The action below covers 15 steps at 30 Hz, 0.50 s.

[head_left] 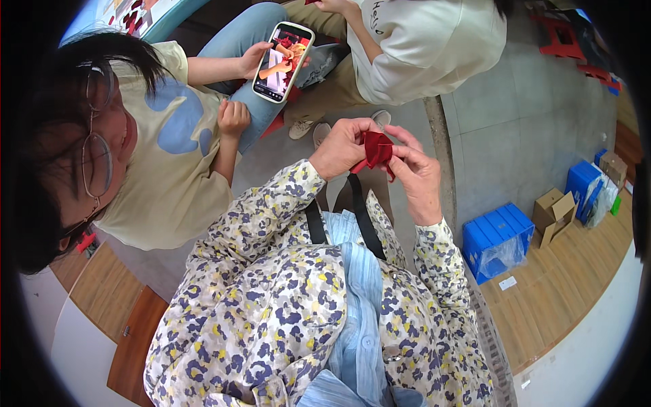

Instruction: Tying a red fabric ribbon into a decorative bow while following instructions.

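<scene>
Between my two hands, out in front of my lap, is a small piece of dark red folded fabric with a narrow strip hanging at its lower left. My left hand pinches its left side, the fingertips partly behind it. On the other side my right hand grips the right edge between thumb and fingers, and a small red corner pokes out below. Whether the folds are sewn or only creased, I cannot tell.
At my left a person holds up a phone playing a video of hands with red pieces. Another person in a white shirt sits ahead. A blue crate and an open cardboard box stand at right. Red stools are farther off.
</scene>
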Available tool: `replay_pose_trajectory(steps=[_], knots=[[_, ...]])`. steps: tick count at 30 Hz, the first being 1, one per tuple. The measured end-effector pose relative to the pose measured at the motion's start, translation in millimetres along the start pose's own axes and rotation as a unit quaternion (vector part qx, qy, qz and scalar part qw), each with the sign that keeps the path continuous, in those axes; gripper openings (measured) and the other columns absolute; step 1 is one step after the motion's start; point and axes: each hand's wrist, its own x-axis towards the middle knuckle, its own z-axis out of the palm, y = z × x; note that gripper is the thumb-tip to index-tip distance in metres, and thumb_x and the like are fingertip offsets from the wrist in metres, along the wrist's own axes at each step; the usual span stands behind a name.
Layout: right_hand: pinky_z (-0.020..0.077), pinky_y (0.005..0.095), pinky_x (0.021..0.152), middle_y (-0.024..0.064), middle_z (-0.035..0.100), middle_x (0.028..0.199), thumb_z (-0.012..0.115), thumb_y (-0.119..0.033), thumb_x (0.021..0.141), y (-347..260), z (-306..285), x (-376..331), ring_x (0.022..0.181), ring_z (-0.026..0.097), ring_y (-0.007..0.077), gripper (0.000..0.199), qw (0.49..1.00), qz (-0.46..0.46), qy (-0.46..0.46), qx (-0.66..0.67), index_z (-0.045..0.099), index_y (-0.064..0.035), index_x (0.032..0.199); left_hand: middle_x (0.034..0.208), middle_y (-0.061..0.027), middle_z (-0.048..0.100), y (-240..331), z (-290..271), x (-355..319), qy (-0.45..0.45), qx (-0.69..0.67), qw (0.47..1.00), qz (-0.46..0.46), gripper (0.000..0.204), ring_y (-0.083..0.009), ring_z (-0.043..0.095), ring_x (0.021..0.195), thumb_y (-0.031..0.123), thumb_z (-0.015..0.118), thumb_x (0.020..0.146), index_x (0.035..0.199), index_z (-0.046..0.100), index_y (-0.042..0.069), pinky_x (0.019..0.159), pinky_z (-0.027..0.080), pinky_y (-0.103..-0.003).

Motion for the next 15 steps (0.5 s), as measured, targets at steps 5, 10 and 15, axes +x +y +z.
replay_pose_trajectory(steps=[5, 10, 15], knots=[[0.0412, 0.028, 0.092, 0.0141, 0.053, 0.125, 0.057, 0.0, 0.084, -7, 13, -9, 0.11, 0.051, 0.0169, 0.019, 0.908, 0.207, 0.036, 0.362, 0.064, 0.0071, 0.1, 0.083, -0.0004, 0.061, -4, -1, -1, 0.002, 0.072, 0.997, 0.013, 0.014, -0.0048, 0.058, 0.075, 0.002, 0.068, 0.079, 0.089, 0.058, 0.002, 0.065, 0.049, -0.02], [0.0412, 0.0283, 0.092, 0.014, 0.052, 0.126, 0.059, -0.003, 0.084, 0, 14, -14, 0.11, 0.05, 0.015, 0.02, 0.914, 0.197, 0.048, 0.352, 0.064, 0.0063, 0.101, 0.081, 0.0004, 0.06, -8, 2, -1, 0.01, 0.108, 0.993, 0.042, 0.012, -0.0037, 0.056, 0.072, 0.002, 0.066, 0.081, 0.089, 0.058, 0.001, 0.062, 0.046, -0.02], [0.0404, 0.0291, 0.093, 0.0125, 0.047, 0.13, 0.062, -0.005, 0.082, -1, 21, -15, 0.112, 0.049, 0.0153, 0.015, 0.893, 0.227, 0.053, 0.385, 0.063, 0.0056, 0.093, 0.079, 0.0002, 0.061, -14, 2, -2, 0.022, 0.161, 0.986, 0.036, 0.009, -0.0032, 0.055, 0.07, 0.001, 0.064, 0.082, 0.089, 0.058, 0.001, 0.059, 0.045, -0.019]])
